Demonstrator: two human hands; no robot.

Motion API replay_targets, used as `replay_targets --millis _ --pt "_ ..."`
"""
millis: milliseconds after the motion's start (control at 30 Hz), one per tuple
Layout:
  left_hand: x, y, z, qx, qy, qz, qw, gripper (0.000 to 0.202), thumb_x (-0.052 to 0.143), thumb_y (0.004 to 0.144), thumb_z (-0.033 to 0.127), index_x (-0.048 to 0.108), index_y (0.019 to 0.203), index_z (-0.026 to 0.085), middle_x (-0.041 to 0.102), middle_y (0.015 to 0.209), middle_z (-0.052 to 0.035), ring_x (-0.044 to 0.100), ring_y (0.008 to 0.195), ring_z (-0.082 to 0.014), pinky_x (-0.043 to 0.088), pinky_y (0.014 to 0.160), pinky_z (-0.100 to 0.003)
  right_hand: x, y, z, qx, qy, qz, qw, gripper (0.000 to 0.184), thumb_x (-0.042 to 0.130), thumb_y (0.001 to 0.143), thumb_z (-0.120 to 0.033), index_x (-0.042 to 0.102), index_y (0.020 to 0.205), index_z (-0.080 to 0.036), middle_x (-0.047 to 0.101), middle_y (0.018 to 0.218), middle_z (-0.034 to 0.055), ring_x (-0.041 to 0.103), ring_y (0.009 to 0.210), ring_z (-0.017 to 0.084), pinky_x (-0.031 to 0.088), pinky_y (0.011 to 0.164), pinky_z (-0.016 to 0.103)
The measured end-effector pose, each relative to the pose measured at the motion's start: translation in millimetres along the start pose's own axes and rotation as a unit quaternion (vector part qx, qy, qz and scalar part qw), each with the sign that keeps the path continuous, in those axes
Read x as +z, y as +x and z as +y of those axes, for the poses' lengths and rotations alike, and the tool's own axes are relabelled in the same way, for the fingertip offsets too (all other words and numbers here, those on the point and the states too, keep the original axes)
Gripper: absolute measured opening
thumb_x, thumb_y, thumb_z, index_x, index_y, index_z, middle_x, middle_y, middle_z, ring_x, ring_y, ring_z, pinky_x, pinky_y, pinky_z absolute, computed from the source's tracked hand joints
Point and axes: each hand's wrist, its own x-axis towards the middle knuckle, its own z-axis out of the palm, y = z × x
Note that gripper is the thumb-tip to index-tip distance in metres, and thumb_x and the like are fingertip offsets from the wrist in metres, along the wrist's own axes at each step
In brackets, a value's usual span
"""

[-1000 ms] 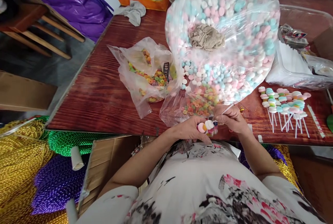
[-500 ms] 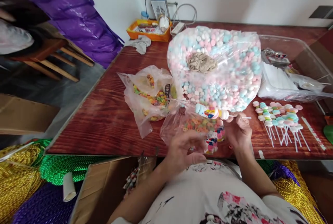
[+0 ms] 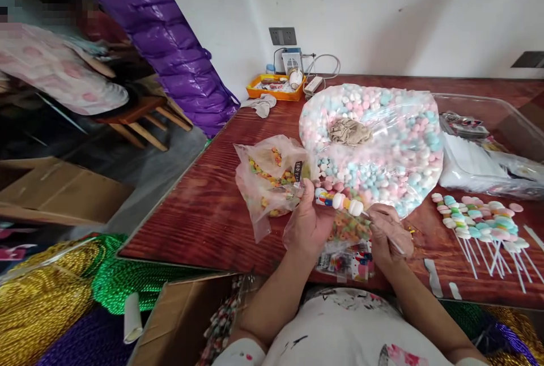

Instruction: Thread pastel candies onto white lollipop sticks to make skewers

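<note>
My right hand (image 3: 386,233) is closed on the white stick of a candy skewer (image 3: 340,200) threaded with white, orange and printed pieces. My left hand (image 3: 306,220) pinches the far tip of that skewer, by the printed piece. Both hands hover over a small clear bag of coloured ring candies (image 3: 346,230) near the front edge of the red-brown table (image 3: 204,213). Just behind them lies a big clear bag of pink, blue and white round candies (image 3: 374,139), with a crumpled beige cloth (image 3: 349,131) on it.
A second bag of ring candies (image 3: 267,176) lies to the left. Finished skewers (image 3: 476,221) are spread at the right, a bag of white sticks (image 3: 471,165) behind them. An orange tray (image 3: 275,88) stands by the wall. Bead strands (image 3: 51,292) and a cardboard box (image 3: 178,320) sit below the table.
My head has tilted up, showing more wall and room. My left hand rose from near my lap to the skewer's tip. The right hand keeps its hold on the stick.
</note>
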Motion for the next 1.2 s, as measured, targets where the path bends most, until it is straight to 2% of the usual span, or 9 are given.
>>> replay_targets --millis 100,200,300,433,567,733,900,1000,1200 --pt "-3.9 -3 1 -0.046 -0.028 0.023 0.998 0.039 0.065 0.088 0.056 0.060 0.080 0.018 0.063 0.076 0.0002 0.069 0.083 -0.0182 0.059 0.087 -0.040 -8 3 10 -0.070 -0.058 -0.123 0.988 0.050 0.066 0.082 -0.013 0.069 0.124 -0.039 0.078 0.108 0.0033 0.071 0.095 0.027 0.058 0.083 0.052" --pt "-10.6 -4 3 -0.064 -0.014 0.030 0.997 0.042 0.065 0.087 0.057 0.062 0.078 0.016 0.063 0.073 0.0008 0.070 0.080 -0.0181 0.060 0.086 -0.040 -4 -5 12 -0.040 -0.019 -0.184 0.982 0.040 0.066 0.082 -0.017 0.073 0.116 -0.038 0.078 0.108 0.0038 0.071 0.098 0.027 0.058 0.086 0.053" --pt "-16.4 -5 1 -0.091 0.011 0.006 0.996 0.045 0.069 0.083 0.060 0.063 0.079 0.015 0.065 0.075 -0.0005 0.072 0.084 -0.0211 0.061 0.085 -0.040 10 -14 6 0.134 0.083 -0.052 0.986 0.023 0.067 0.085 -0.024 0.078 0.103 -0.034 0.080 0.095 0.0031 0.072 0.094 0.023 0.057 0.089 0.049" --pt "-18.7 -4 -7 -0.075 0.039 -0.033 0.996 0.045 0.069 0.083 0.060 0.066 0.082 0.015 0.070 0.084 -0.0041 0.072 0.094 -0.0240 0.060 0.088 -0.040 33 -21 -6 0.390 0.248 0.148 0.874 0.009 0.079 0.076 -0.033 0.079 0.084 -0.028 0.078 0.081 0.0005 0.072 0.078 0.018 0.059 0.086 0.039" --pt "-21.7 -2 -11 -0.049 0.048 -0.064 0.996 0.050 0.067 0.079 0.069 0.066 0.088 0.020 0.071 0.091 -0.0049 0.069 0.104 -0.0278 0.057 0.090 -0.043 44 -16 -11 0.433 0.326 0.179 0.821 0.008 0.082 0.072 -0.028 0.076 0.076 -0.024 0.075 0.075 -0.0016 0.069 0.076 0.015 0.059 0.084 0.033" --pt "-29.8 13 11 -0.001 0.112 -0.161 0.981 0.077 0.068 0.052 0.089 0.065 0.092 0.023 0.070 0.111 -0.0112 0.064 0.114 -0.0347 0.054 0.090 -0.052 39 -3 -8 0.451 0.418 0.192 0.765 0.014 0.083 0.073 -0.026 0.069 0.070 -0.022 0.069 0.076 -0.0041 0.063 0.069 0.010 0.058 0.073 0.026" --pt "-24.4 35 35 0.029 0.255 -0.110 0.960 0.064 0.064 0.058 0.087 0.057 0.067 0.024 0.066 0.076 -0.0070 0.068 0.092 -0.0301 0.052 0.080 -0.049 48 -3 -12 0.518 0.429 0.198 0.713 0.011 0.081 0.074 -0.024 0.071 0.078 -0.023 0.071 0.073 -0.0032 0.064 0.065 0.012 0.059 0.070 0.029" --pt "-18.1 35 26 0.052 0.274 -0.135 0.951 0.067 0.067 0.060 0.083 0.040 0.052 0.022 0.045 0.050 0.0000 0.062 0.064 -0.0228 0.052 0.072 -0.045 58 -6 -16 0.497 0.411 0.180 0.743 0.006 0.077 0.078 -0.025 0.072 0.078 -0.023 0.072 0.074 -0.0027 0.065 0.067 0.012 0.059 0.071 0.028" --pt "-2.8 21 1 0.103 0.163 -0.060 0.979 0.067 0.053 0.078 0.083 0.030 0.062 0.021 0.032 0.050 0.0063 0.044 0.048 -0.0110 0.050 0.061 -0.030 59 -11 -5 0.227 0.147 0.136 0.953 0.017 0.071 0.082 -0.021 0.079 0.094 -0.032 0.078 0.084 0.0000 0.071 0.082 0.020 0.058 0.082 0.041"
